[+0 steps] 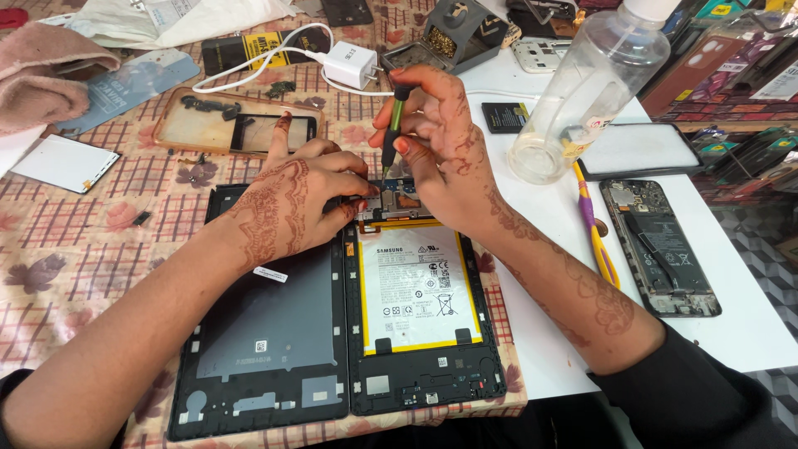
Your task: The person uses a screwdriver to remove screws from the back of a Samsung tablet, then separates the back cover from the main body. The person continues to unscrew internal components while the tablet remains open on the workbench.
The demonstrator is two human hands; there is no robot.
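The right hand (445, 141) pinches a small screwdriver (393, 133) between thumb and fingertips, its long axis nearly upright, tip pointing down onto the circuit board (397, 199) at the far end of the opened tablet (420, 308). The left hand (295, 199) presses flat beside it, fingers bent on the tablet's far edge, gripping nothing. The detached back cover (266, 333) lies left, touching the tablet.
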